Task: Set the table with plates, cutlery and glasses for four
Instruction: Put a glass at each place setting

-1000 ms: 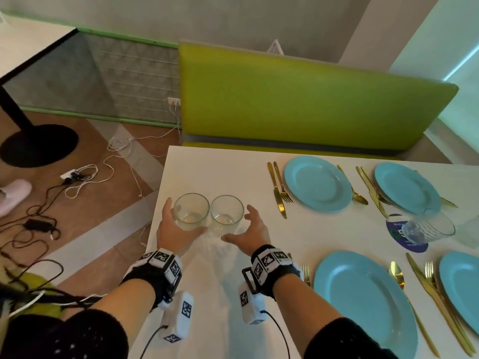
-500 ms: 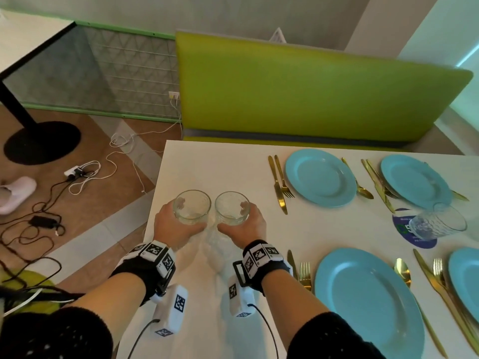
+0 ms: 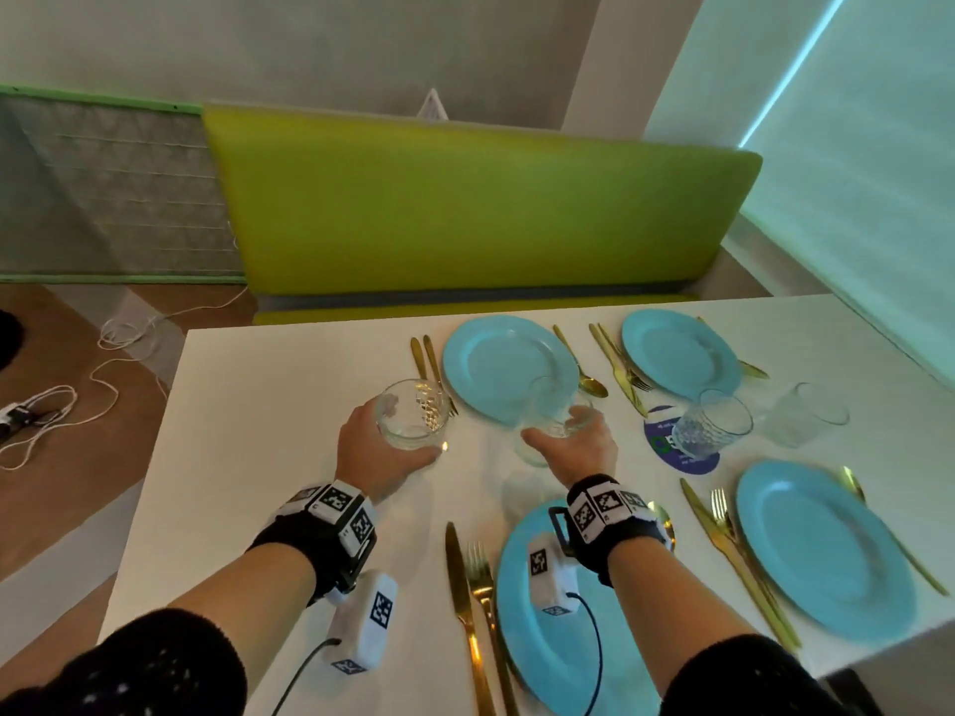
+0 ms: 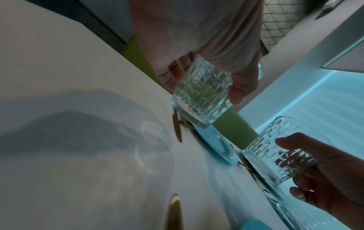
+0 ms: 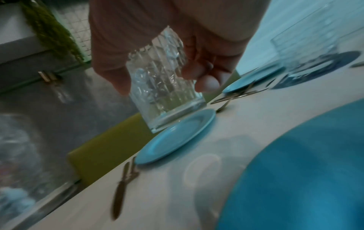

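Note:
My left hand (image 3: pixel 385 449) grips a clear patterned glass (image 3: pixel 413 413) (image 4: pixel 201 95) raised above the white table (image 3: pixel 289 405), just left of the far-left blue plate (image 3: pixel 509 366). My right hand (image 3: pixel 571 444) holds a second patterned glass (image 3: pixel 553 418) (image 5: pixel 165 93) in the air over that plate's near edge. Several blue plates lie on the table, each flanked by gold cutlery (image 3: pixel 467 602). Two more glasses stand at the right: one (image 3: pixel 710 423) on a dark round coaster (image 3: pixel 666 441), and one (image 3: pixel 806 413) beside it.
A green bench backrest (image 3: pixel 480 209) runs along the table's far side. White cables (image 3: pixel 77 400) lie on the wooden floor to the left. The near-left blue plate (image 3: pixel 558 638) sits under my right forearm. The near-right plate (image 3: pixel 821 547) is close to the table's front edge.
Both hands closed round the two glasses at the table's left, lifted them and carried them right towards the far-left plate. The glasses have moved apart.

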`<action>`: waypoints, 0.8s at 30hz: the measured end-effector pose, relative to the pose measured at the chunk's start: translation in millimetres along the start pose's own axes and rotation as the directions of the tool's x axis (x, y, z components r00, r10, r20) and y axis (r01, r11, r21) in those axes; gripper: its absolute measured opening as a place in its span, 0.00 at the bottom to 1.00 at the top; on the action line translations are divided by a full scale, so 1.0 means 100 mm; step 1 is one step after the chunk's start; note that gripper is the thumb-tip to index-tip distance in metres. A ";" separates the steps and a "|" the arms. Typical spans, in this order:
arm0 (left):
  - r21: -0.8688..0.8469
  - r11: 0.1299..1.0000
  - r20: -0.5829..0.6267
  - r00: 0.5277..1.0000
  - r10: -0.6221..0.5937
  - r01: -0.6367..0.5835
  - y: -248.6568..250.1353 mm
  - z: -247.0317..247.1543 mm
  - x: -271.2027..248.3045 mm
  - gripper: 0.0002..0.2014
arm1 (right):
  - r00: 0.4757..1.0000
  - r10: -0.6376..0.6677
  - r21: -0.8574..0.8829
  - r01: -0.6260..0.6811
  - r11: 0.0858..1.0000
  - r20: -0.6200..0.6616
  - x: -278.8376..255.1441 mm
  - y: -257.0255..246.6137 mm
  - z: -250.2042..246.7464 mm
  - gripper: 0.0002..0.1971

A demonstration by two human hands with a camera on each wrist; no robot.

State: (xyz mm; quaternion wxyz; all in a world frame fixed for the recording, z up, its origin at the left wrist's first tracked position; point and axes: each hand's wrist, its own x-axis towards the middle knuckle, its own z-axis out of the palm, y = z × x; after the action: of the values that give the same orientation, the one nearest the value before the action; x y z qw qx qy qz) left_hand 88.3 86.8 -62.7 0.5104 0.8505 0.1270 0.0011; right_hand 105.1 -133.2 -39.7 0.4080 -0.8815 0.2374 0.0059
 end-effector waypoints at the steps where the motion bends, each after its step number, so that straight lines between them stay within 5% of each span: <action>1: -0.003 1.000 0.017 1.000 0.012 -0.012 0.07 0.10 0.00 0.42 | 0.999 0.032 0.012 -0.032 0.999 -0.029 0.09 0.09 -0.10 0.38; 11: 0.035 0.998 0.107 0.993 0.047 -0.051 0.37 0.80 0.02 0.41 | 0.959 0.235 0.060 -0.228 0.972 -0.160 0.68 0.70 -0.48 0.42; 24: 0.047 0.999 0.086 0.996 0.011 -0.015 0.37 1.09 0.00 0.42 | 0.968 0.216 0.093 -0.206 0.974 -0.128 0.78 0.90 -0.51 0.43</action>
State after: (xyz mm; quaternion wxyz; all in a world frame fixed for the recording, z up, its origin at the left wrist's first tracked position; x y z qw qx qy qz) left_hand 111.0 -24.2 -82.8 0.4951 0.8624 0.0996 -0.0350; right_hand 126.6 -252.3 -86.3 0.4221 -0.8329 0.3574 -0.0207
